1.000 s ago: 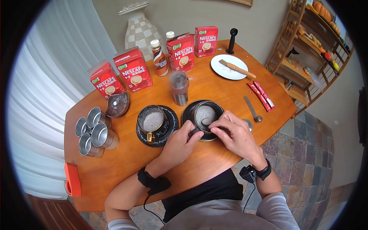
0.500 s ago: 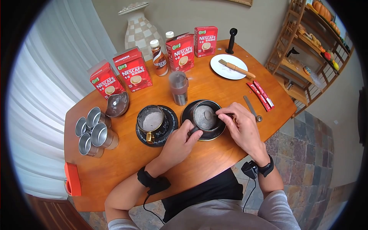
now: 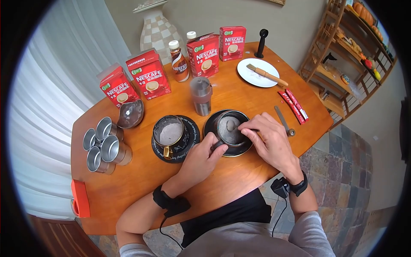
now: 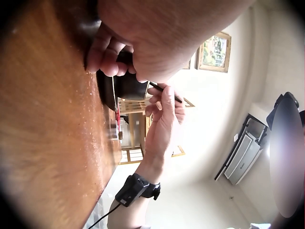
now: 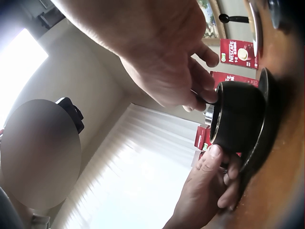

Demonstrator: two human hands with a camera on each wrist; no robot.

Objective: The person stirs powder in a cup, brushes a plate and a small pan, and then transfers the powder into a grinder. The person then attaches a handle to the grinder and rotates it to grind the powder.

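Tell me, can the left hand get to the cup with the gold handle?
Probably yes: the gold-handled cup stands close beside the left hand with nothing between them, but its fingers grip the black cup, so they'd need to let go first.

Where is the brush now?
In the head view, the brush lies on the white plate, far right on the table, beyond the red sachets.

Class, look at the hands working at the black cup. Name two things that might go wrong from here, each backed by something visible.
The contents may slop over the rim: the right hand holds the spoon down in the black cup, so a brisk stroke could splash.
The left hand, gripping that cup, is close to the gold-handled cup; a sideways slip might knock it.
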